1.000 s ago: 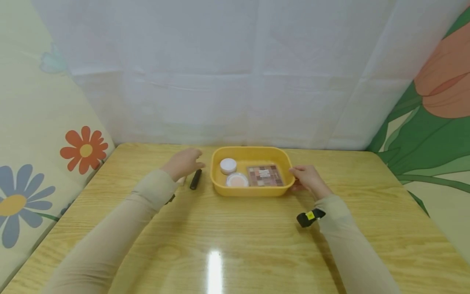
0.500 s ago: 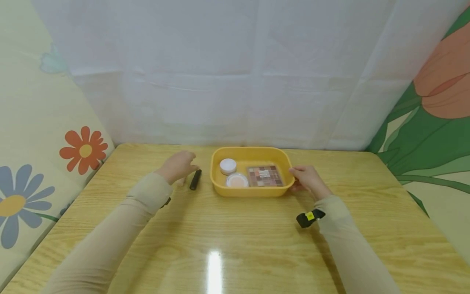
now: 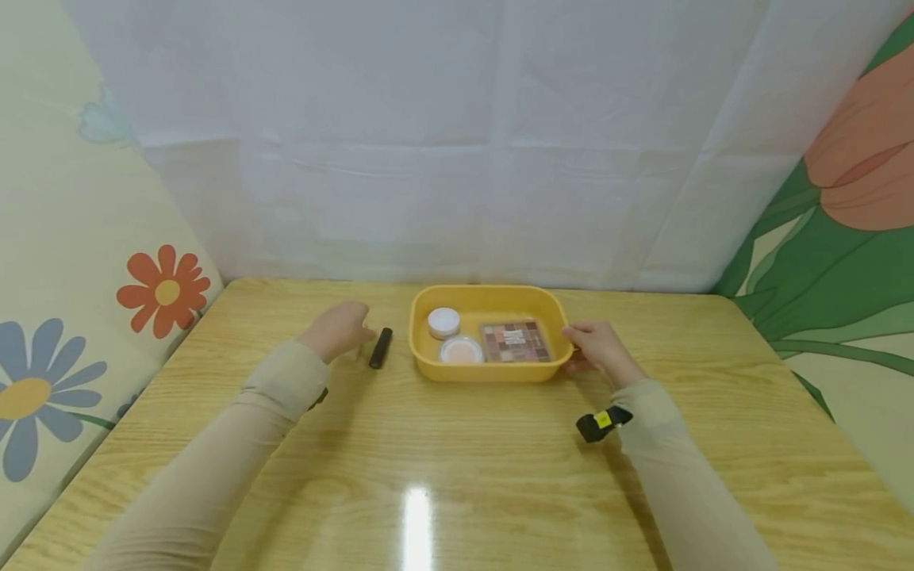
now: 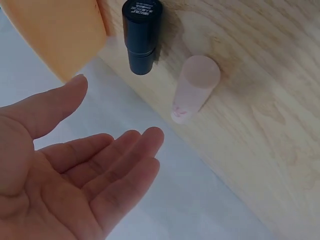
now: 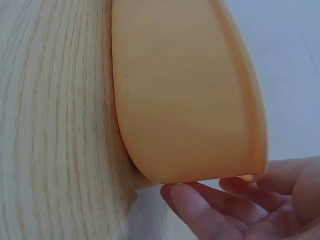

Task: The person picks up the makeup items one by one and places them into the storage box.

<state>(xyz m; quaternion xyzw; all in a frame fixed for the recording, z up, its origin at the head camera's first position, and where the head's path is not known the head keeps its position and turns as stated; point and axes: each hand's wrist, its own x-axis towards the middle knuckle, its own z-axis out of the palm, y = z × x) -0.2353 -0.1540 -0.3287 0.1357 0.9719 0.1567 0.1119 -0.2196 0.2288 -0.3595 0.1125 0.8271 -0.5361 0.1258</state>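
Note:
My left hand [image 3: 337, 330] hovers over the table left of a black cosmetic tube [image 3: 382, 348], holding nothing. In the left wrist view its fingers are spread and slightly bent, the thumb apart. A pale pink tapered tube [image 4: 195, 87] lies near those fingers, untouched; in the head view the hand mostly hides it. With thumb and fingers, my right hand [image 3: 602, 350] grips the right end of a yellow plastic basket [image 3: 489, 372] at its rim. Inside the basket are a white round jar [image 3: 444, 322], a round compact [image 3: 460, 350] and an eyeshadow palette [image 3: 516, 341].
The basket stands on a wooden table [image 3: 493, 476], near its back edge. A white cloth [image 3: 457, 143] hangs behind. Flower-printed panels [image 3: 64, 198] flank the table. A black strap with a yellow mark [image 3: 604, 418] is on the right wrist.
My left hand has drawn back leftward and slightly lower, away from the basket and past the black tube toward the pink tube. The right hand and basket stay where they were.

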